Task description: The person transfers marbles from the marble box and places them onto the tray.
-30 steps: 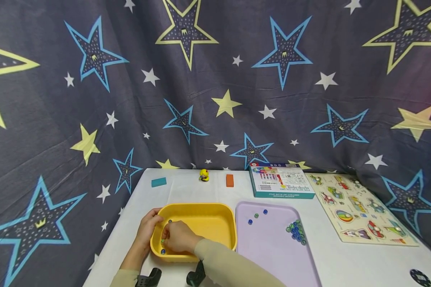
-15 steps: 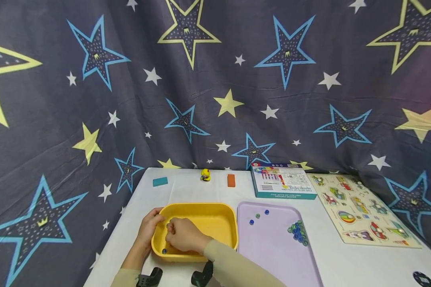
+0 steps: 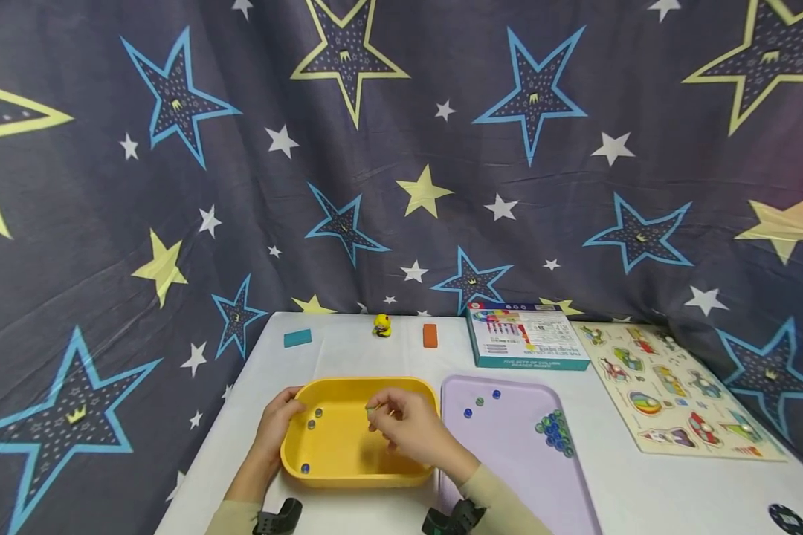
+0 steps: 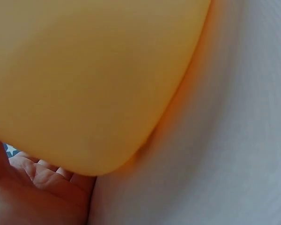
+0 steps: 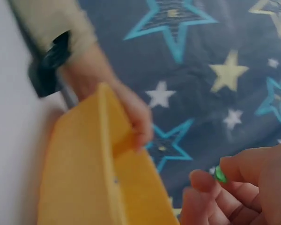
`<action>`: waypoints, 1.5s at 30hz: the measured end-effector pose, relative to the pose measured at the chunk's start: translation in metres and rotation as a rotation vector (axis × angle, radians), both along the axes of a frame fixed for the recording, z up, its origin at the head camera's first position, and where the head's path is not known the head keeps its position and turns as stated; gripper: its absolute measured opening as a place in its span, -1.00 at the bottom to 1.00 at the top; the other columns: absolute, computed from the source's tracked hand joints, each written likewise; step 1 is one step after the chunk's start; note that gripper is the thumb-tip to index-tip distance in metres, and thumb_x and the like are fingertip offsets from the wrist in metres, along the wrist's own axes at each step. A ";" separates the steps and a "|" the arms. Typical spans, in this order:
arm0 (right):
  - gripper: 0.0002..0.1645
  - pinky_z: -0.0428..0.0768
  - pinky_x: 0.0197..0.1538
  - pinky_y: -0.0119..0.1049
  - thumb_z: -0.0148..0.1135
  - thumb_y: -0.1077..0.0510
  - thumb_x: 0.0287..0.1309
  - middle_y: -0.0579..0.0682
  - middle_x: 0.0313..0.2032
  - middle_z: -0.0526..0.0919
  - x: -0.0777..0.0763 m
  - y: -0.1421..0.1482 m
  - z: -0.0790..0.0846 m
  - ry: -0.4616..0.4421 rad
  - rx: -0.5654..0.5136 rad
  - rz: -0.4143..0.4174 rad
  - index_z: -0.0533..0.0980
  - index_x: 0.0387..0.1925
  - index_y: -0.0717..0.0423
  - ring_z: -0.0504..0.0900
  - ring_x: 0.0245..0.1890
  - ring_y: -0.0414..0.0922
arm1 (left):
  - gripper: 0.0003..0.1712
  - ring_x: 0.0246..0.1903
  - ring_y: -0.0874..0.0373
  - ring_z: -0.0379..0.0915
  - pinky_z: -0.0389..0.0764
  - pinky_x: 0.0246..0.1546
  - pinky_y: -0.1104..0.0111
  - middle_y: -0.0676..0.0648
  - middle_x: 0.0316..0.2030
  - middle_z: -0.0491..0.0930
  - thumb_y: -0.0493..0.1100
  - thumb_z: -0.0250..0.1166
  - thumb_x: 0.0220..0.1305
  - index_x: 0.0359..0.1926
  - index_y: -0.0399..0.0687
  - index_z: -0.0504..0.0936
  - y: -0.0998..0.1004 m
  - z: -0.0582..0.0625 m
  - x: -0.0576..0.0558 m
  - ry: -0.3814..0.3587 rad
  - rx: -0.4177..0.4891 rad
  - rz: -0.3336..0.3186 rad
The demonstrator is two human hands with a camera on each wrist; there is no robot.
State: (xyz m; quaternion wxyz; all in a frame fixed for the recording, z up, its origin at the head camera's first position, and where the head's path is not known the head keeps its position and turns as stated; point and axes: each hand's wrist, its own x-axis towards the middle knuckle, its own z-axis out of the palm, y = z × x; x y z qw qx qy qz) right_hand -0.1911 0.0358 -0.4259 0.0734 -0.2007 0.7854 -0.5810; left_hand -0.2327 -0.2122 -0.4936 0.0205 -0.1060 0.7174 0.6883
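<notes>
My left hand [image 3: 276, 425] grips the left end of a yellow plastic tub [image 3: 341, 446], thumb over the rim and fingers outside it. Above the right part of the tub, my right hand [image 3: 415, 429] pinches a small green glass marble [image 5: 220, 174] between thumb and forefinger. Inside the tub, toward its left end, lie two greenish marbles [image 3: 311, 424] and a blue marble [image 3: 305, 468]. The left wrist view shows mostly the tub's outer wall [image 4: 98, 93], with part of the left palm [image 4: 47, 187] against it.
Right of the tub lies a lilac tray [image 3: 502, 461] with a cluster of blue and green marbles [image 3: 555, 432] and a few loose ones. Behind stand a teal block [image 3: 297, 338], a rubber duck [image 3: 382, 325], an orange block [image 3: 430, 336], a box [image 3: 529, 338] and a picture puzzle board [image 3: 676, 394].
My right hand has lifted from the tub's left end and moved right with the green marble, uncovering the greenish marbles there. The left hand stays on the rim.
</notes>
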 end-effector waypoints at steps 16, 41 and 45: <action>-0.85 0.43 -0.65 -0.35 0.18 0.29 0.00 0.00 -0.48 0.51 0.011 0.104 -0.031 -0.027 0.061 -0.436 0.51 -0.30 0.19 0.38 -0.68 -0.20 | -0.59 -0.04 0.05 0.30 0.37 -0.03 0.36 -0.09 0.02 0.42 -0.22 -0.01 0.09 0.02 -0.13 0.43 -0.001 -0.002 -0.001 -0.011 -0.015 -0.010; -0.88 0.28 -0.51 -0.31 0.23 0.19 -0.09 -0.13 -0.63 0.46 -0.004 0.150 -0.071 0.180 0.543 -0.695 0.54 -0.40 0.09 0.35 -0.63 -0.20 | -0.61 -0.05 0.03 0.31 0.40 -0.10 0.42 -0.11 0.00 0.43 -0.24 0.00 0.10 0.01 -0.14 0.43 0.000 -0.003 -0.002 0.000 0.002 -0.005; -0.88 0.30 -0.53 -0.31 0.24 0.21 -0.11 -0.13 -0.64 0.47 -0.004 0.149 -0.072 0.191 0.545 -0.702 0.54 -0.42 0.11 0.36 -0.64 -0.20 | -0.60 -0.05 0.03 0.30 0.39 -0.09 0.42 -0.11 0.01 0.43 -0.23 0.00 0.11 0.02 -0.14 0.43 0.000 -0.002 -0.001 0.002 -0.007 -0.012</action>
